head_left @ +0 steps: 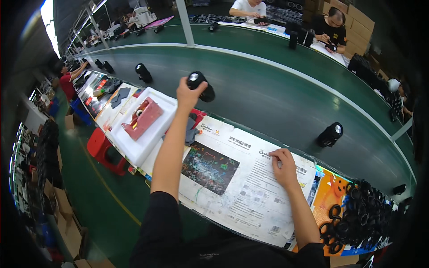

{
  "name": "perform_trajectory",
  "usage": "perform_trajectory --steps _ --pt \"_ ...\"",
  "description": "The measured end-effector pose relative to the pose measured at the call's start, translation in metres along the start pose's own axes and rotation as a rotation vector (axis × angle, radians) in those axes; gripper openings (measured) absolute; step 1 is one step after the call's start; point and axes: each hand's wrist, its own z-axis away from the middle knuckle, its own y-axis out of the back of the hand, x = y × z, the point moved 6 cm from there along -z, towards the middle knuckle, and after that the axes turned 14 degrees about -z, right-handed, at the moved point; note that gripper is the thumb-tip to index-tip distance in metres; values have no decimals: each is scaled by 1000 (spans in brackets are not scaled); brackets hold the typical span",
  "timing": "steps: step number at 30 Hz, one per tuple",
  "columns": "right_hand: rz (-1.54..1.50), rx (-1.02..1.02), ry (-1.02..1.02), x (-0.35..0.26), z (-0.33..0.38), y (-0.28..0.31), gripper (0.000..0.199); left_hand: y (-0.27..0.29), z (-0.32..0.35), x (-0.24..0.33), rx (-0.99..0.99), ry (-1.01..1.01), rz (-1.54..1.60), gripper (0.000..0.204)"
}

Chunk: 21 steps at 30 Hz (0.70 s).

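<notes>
My left hand (187, 93) reaches out over the green conveyor and is closed around a black cylinder (208, 93) with a shiny round end, which looks like a portable speaker. It is held near its top, and I cannot tell whether its base touches the belt. My right hand (283, 167) is over a white printed cardboard sheet (250, 174) on the bench, its fingers loosely bent, thumb apart, nothing seen in them. Another black cylinder (330, 135) stands on the belt beyond that hand.
More black cylinders (143, 73) stand on the conveyor (263, 102) to the left. A red tape dispenser (144, 118) sits in a white foam tray (129, 145). Black rings (357, 214) are heaped at right. A red stool (100, 145) is beside the bench; co-workers (330, 31) sit across.
</notes>
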Motion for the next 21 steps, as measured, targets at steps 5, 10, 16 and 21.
perform_trajectory --steps 5,10,16,21 --pt "153 -89 221 -30 3 -32 28 130 -72 -70 260 -22 -72 81" --pt "-80 -438 323 -98 28 -149 41 228 -122 -152 426 -14 -326 78" --pt "-125 -643 375 -112 50 -199 55 307 -156 -250 425 62 -658 75" --pt "-155 -640 273 -111 43 -195 51 276 -164 -285 236 136 -610 74"
